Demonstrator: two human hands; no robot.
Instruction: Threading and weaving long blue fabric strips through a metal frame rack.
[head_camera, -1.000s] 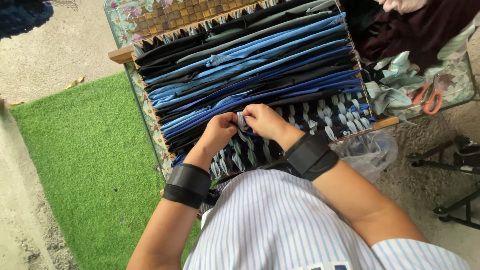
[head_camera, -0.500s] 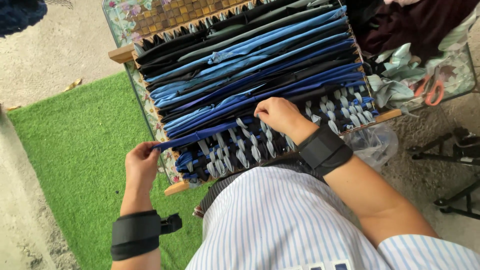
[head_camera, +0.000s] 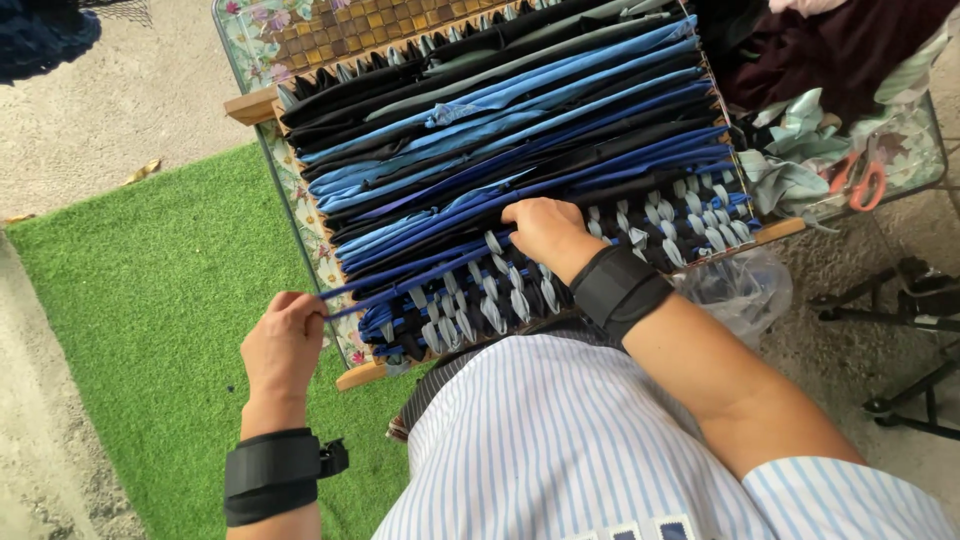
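Blue strip (head_camera: 400, 282) — pinched in left hand (head_camera: 283, 345); right hand (head_camera: 545, 232) pressing woven frame (head_camera: 360, 375).

Green turf mat (head_camera: 150, 300) over concrete ground (head_camera: 130, 100); daylight.

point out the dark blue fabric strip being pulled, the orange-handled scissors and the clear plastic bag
Dark blue fabric strip (head_camera: 400, 283), head view: on its taut middle stretch.
Orange-handled scissors (head_camera: 866, 184), head view: on a handle loop.
Clear plastic bag (head_camera: 735, 290), head view: on its crumpled middle.
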